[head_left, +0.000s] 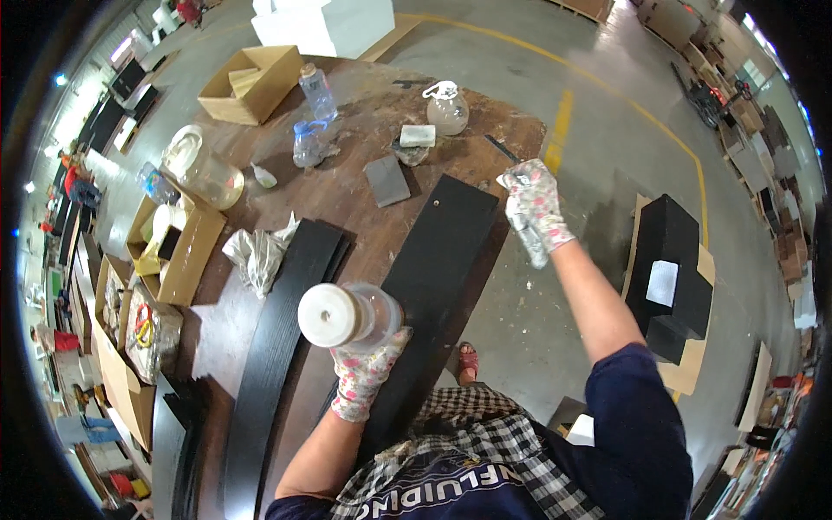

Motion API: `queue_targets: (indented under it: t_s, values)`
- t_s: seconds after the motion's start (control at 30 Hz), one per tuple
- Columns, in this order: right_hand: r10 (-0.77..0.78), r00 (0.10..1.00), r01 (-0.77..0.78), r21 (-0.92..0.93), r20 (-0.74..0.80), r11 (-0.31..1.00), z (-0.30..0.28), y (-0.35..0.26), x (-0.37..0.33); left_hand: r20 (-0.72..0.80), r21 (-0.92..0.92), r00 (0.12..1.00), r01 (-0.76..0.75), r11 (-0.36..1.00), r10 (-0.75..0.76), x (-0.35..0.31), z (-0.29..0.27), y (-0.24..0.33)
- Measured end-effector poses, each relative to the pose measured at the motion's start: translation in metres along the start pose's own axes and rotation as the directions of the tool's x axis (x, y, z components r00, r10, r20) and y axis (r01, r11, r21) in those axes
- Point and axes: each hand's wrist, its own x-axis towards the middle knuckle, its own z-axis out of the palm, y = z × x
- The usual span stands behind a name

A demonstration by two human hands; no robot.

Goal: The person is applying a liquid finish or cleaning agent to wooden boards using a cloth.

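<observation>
My left hand (368,374), in a white floral glove, is closed around the lower side of a clear plastic jar (379,312). The jar's round white lid (328,316) faces up toward me, over a long black board (446,234). My right hand (535,198), gloved alike, is closed on a crumpled greyish cloth (525,238) beyond the table's right edge. A thin dark stick (501,148) ends by its fingertips; whether they grip it I cannot tell. A grey rectangular block (386,180) lies left of the board's far end.
More black boards (282,334) lie left on the brown table (355,113). A plastic bag (260,257), bottles (318,94), a large clear jug (204,173) and cardboard boxes (251,87) stand around. Black foam-like blocks (667,251) sit on the floor at right.
</observation>
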Motion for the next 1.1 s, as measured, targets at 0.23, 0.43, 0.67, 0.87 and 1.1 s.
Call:
queue_targets:
  t_s: [0.23, 0.43, 0.67, 0.87, 1.1]
  values:
    - [-0.068, 0.882, -0.109, 0.342, 0.467, 0.933, -0.002, -0.006, 0.007, 0.055, 0.085, 0.998, -0.04, 0.996, 0.036, -0.003, -0.003, -0.026]
    - [-0.15, 0.789, 0.126, 0.082, 0.596, 0.989, 0.024, -0.045, 0.045, -0.086, -0.247, 0.996, -0.015, 0.969, -0.007, 0.001, 0.002, 0.004]
    - [-0.14, 0.739, 0.055, 0.148, 0.659, 0.988, 0.012, -0.018, 0.043, -0.068, -0.11, 0.996, -0.067, 0.992, 0.06, 0.001, -0.001, -0.004]
    - [-0.065, 0.753, -0.023, 0.125, 0.655, 0.992, 0.026, -0.034, 0.056, -0.037, -0.156, 0.999, 0.019, 0.988, -0.025, 0.0, -0.006, 0.0]
    - [0.201, 0.695, -0.33, 0.058, 0.69, 0.942, 0.014, -0.045, 0.047, -0.067, -0.122, 0.998, -0.003, 0.993, -0.006, 0.003, -0.002, -0.001]
